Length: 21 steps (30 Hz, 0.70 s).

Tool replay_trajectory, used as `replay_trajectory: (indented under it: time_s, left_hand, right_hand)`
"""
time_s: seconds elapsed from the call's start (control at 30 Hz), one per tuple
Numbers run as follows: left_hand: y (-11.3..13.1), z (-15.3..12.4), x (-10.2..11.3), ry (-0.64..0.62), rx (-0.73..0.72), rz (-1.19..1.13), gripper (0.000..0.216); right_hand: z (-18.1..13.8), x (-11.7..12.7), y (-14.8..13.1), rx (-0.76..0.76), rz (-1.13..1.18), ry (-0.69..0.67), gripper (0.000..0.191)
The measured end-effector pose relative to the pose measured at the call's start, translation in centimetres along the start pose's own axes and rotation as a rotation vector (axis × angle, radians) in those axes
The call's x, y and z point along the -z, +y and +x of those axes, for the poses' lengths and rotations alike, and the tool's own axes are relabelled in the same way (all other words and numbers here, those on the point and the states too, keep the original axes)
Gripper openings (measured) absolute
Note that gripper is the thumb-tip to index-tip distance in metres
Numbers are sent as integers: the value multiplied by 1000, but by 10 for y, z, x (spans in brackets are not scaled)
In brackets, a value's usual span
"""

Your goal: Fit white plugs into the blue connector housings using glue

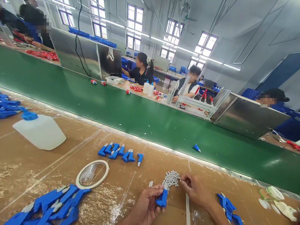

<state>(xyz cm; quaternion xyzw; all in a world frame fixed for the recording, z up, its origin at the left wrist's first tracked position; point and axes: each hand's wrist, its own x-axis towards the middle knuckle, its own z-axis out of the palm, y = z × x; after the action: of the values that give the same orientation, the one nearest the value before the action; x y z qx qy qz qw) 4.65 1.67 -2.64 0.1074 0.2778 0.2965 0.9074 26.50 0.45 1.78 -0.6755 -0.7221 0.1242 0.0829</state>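
Note:
A blue plastic part (162,198) with a light grey tip is held in my left hand (148,202), between thumb and fingers. Just beyond it lies a heap of small grey plastic pieces (172,178). At the heap's right edge my right hand (195,190) is closed in a pinch; whatever is between its fingertips is too small to make out. Several similar blue parts with grey tips (122,152) lie in a loose row further off on the table. A lone grey piece (150,183) rests left of the heap.
Larger blue parts (58,203) are piled at front left, more (226,204) at right. A tape roll (105,175), a white bottle (44,132) and a small jar (273,193) stand around. Beyond runs a green conveyor belt (140,120) carrying a blue part (197,147); people sit across it.

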Motion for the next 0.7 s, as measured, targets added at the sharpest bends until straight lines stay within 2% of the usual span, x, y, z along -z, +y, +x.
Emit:
replay_trajectory:
  time_s: [0.1, 0.3, 0.5, 0.7]
  left_hand:
    - [0, -1, 0, 0, -11, -3, 12]
    - [-1, -3, -2, -14, 9, -4, 12]
    - [2, -5, -8, 92, 31, 20, 9]
    - [3, -5, -8, 79, 17, 28, 10]
  right_hand:
    - [-11, 2, 5, -15, 14, -2, 16]
    - [-30, -10, 8, 30, 37, -37, 20]
    - [-30, -3, 10, 79, 108, -61, 22]
    - [-23, -10, -2, 0, -22, -191, 25]
